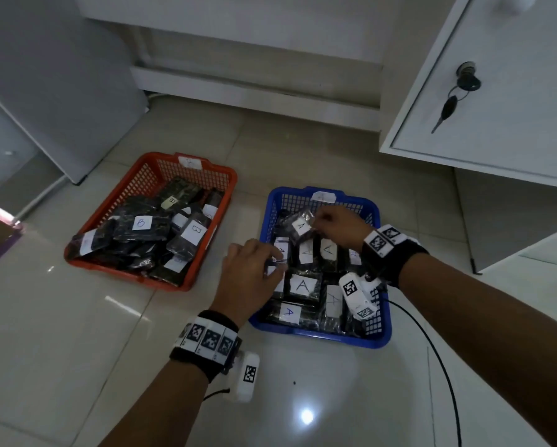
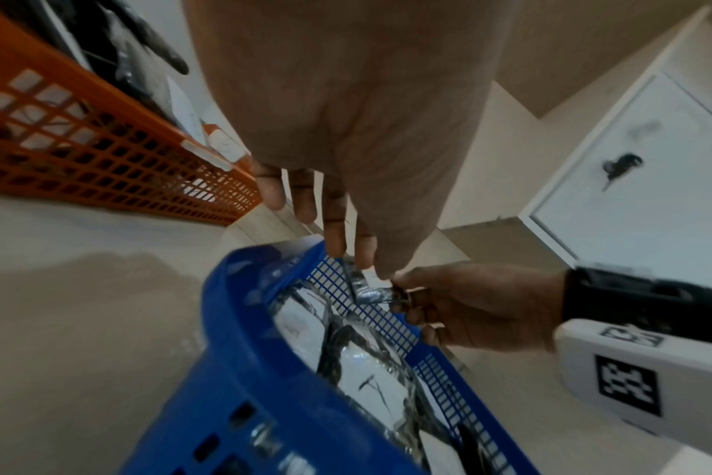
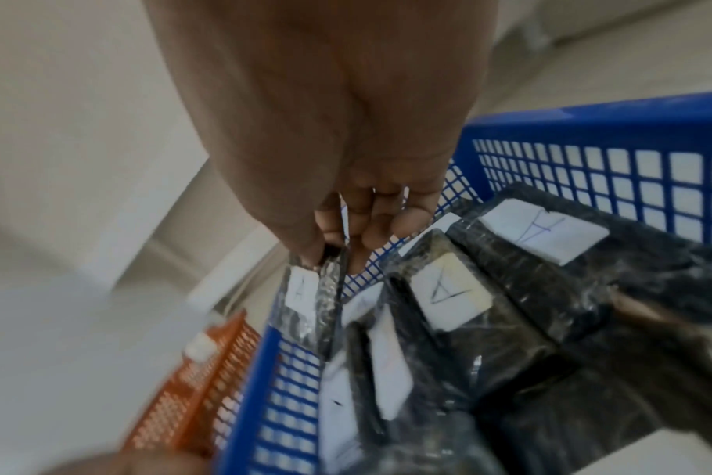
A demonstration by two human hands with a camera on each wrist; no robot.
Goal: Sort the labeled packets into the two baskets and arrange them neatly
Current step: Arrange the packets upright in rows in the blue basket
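Tiled floor (image 1: 77, 333), right hand (image 1: 341, 229) pinching packet (image 1: 298, 224), seemingly upright

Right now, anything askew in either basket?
Yes. The orange basket holds its B packets in a tilted, overlapping heap. The blue basket has A packets mostly in rows; only the one in the right hand sits tilted.

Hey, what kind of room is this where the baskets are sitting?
Probably an office or storeroom floor: glossy tiles, a white cabinet with a key in its lock, and sorting baskets set on the floor.
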